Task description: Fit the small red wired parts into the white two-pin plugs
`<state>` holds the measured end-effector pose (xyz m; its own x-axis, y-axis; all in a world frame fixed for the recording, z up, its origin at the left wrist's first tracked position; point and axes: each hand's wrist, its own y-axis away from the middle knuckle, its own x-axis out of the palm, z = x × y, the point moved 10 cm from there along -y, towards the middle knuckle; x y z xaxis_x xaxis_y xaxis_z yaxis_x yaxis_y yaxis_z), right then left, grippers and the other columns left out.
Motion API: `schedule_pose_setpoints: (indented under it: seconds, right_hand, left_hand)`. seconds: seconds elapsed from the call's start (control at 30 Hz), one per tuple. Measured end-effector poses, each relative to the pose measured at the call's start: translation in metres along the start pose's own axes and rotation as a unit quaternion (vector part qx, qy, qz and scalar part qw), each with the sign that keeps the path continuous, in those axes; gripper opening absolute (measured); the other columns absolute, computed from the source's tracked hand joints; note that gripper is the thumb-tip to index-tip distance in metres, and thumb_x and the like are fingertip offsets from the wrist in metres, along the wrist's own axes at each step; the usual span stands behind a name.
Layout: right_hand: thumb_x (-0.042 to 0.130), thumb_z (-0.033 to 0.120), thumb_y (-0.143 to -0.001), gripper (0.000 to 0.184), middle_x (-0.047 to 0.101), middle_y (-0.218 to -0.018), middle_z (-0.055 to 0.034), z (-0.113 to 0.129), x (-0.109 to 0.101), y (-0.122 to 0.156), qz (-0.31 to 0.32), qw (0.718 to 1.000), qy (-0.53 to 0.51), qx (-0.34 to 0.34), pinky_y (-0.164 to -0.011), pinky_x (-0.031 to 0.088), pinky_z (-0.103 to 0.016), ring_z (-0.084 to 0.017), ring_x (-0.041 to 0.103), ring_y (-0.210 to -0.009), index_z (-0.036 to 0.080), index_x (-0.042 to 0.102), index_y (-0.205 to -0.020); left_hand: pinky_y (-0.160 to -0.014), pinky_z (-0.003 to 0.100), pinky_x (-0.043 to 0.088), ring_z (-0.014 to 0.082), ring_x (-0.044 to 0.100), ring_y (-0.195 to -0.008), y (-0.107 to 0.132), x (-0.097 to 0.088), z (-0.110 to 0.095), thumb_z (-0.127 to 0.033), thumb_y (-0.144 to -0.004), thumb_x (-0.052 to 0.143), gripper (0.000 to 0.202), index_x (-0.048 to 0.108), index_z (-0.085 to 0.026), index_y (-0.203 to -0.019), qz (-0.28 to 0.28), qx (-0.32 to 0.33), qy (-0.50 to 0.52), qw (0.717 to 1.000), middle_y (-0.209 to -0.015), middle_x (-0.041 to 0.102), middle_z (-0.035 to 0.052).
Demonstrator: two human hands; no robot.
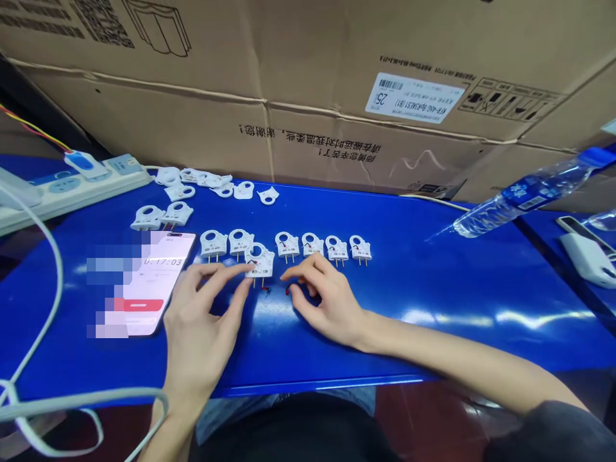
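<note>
My left hand pinches a small white plug part with two metal pins, holding it just above the blue table. My right hand rests on the table just to the right, fingers curled, thumb and forefinger near a tiny red piece; whether it grips anything is unclear. A row of several matching white plug parts stands beyond both hands. More loose white shells lie at the back left.
A phone showing a timer lies left of my left hand. A power strip and white cables are at the far left. Cardboard boxes wall off the back. A plastic water bottle lies at the right, beside a white device.
</note>
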<state>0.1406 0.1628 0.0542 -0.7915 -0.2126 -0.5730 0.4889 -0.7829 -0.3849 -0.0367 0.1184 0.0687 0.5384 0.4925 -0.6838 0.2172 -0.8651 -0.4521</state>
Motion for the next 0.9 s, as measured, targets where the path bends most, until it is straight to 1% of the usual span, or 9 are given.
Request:
schedule_pose_setpoints:
  seconds: [0.1, 0.2, 0.33, 0.43, 0.53, 0.6, 0.67, 0.77, 0.9]
  right_hand:
    - [0.055, 0.019, -0.1, 0.025, 0.068, -0.106, -0.0074, 0.009, 0.006, 0.007, 0.038, 0.991, 0.115, -0.056, -0.061, 0.052, -0.028, -0.016, 0.063, -0.078, 0.02, 0.068, -0.122]
    - [0.052, 0.019, -0.102, 0.029, 0.068, -0.109, -0.0103, 0.008, 0.014, 0.012, 0.071, 0.974, 0.199, -0.079, -0.06, 0.052, -0.029, -0.019, 0.064, -0.084, 0.019, 0.068, -0.127]
    - [0.054, 0.02, -0.103, 0.025, 0.069, -0.107, -0.01, 0.006, 0.014, 0.011, 0.076, 0.97, 0.219, -0.077, -0.061, 0.05, -0.028, -0.019, 0.063, -0.088, 0.018, 0.071, -0.121]
    - [0.055, 0.02, -0.103, 0.021, 0.07, -0.106, -0.0095, 0.005, 0.014, 0.009, 0.076, 0.972, 0.212, -0.069, -0.06, 0.049, -0.028, -0.019, 0.064, -0.086, 0.018, 0.072, -0.116]
    - [0.056, 0.019, -0.102, 0.022, 0.07, -0.109, -0.0099, 0.003, 0.013, 0.007, 0.077, 0.973, 0.209, -0.062, -0.06, 0.051, -0.029, -0.019, 0.064, -0.087, 0.019, 0.071, -0.118]
    - [0.055, 0.016, -0.1, 0.027, 0.07, -0.114, -0.0107, 0.002, 0.011, 0.006, 0.076, 0.973, 0.204, -0.072, -0.067, 0.056, -0.031, -0.021, 0.065, -0.094, 0.018, 0.069, -0.123]
    - [0.053, 0.012, -0.099, 0.033, 0.07, -0.123, -0.0118, 0.004, 0.009, 0.005, 0.072, 0.972, 0.204, -0.096, -0.081, 0.06, -0.036, -0.023, 0.064, -0.105, 0.018, 0.067, -0.128]
    - [0.052, 0.009, -0.097, 0.041, 0.066, -0.141, -0.0127, 0.005, 0.008, 0.003, 0.075, 0.964, 0.223, -0.128, -0.098, 0.058, -0.044, -0.028, 0.058, -0.118, 0.016, 0.064, -0.135]
    - [0.052, 0.012, -0.098, 0.046, 0.061, -0.151, -0.0133, 0.004, 0.012, 0.001, 0.089, 0.951, 0.259, -0.141, -0.101, 0.056, -0.05, -0.032, 0.053, -0.124, 0.011, 0.061, -0.143]
  left_hand:
    - [-0.09, 0.044, 0.052, 0.0278, 0.063, -0.1, -0.018, 0.001, -0.002, -0.04, -0.1, 0.059, 0.024, 0.076, -0.029, -0.114, 0.007, 0.029, -0.039, 0.999, -0.1, 0.065, 0.0065]
    - [-0.088, 0.046, 0.05, 0.0291, 0.059, -0.095, -0.034, 0.009, -0.002, -0.04, -0.1, 0.058, 0.025, 0.077, -0.029, -0.112, 0.027, 0.049, -0.086, 0.995, -0.096, 0.063, 0.007]
    - [-0.087, 0.046, 0.048, 0.0309, 0.057, -0.097, -0.045, 0.021, -0.004, -0.038, -0.101, 0.054, 0.027, 0.077, -0.027, -0.112, 0.058, 0.075, -0.139, 0.986, -0.098, 0.062, 0.0085]
    - [-0.085, 0.045, 0.047, 0.0313, 0.057, -0.096, -0.048, 0.028, -0.001, -0.037, -0.1, 0.056, 0.027, 0.078, -0.026, -0.111, 0.074, 0.072, -0.159, 0.982, -0.096, 0.062, 0.0089]
    - [-0.083, 0.043, 0.047, 0.0306, 0.056, -0.094, -0.05, 0.033, 0.0, -0.037, -0.099, 0.057, 0.026, 0.078, -0.027, -0.109, 0.084, 0.075, -0.162, 0.98, -0.094, 0.062, 0.008]
    - [-0.083, 0.044, 0.047, 0.0312, 0.056, -0.095, -0.052, 0.035, -0.001, -0.035, -0.099, 0.056, 0.026, 0.078, -0.026, -0.109, 0.089, 0.083, -0.168, 0.978, -0.094, 0.063, 0.0082]
    - [-0.084, 0.045, 0.047, 0.0328, 0.057, -0.097, -0.053, 0.037, -0.002, -0.034, -0.099, 0.055, 0.027, 0.078, -0.025, -0.109, 0.09, 0.088, -0.181, 0.975, -0.096, 0.064, 0.0095]
    - [-0.085, 0.046, 0.047, 0.0334, 0.057, -0.098, -0.055, 0.039, -0.003, -0.033, -0.099, 0.054, 0.027, 0.078, -0.024, -0.108, 0.089, 0.098, -0.193, 0.972, -0.098, 0.064, 0.0101]
    - [-0.086, 0.045, 0.046, 0.0319, 0.058, -0.099, -0.055, 0.039, -0.005, -0.033, -0.1, 0.053, 0.026, 0.077, -0.025, -0.109, 0.079, 0.116, -0.193, 0.971, -0.1, 0.065, 0.0094]
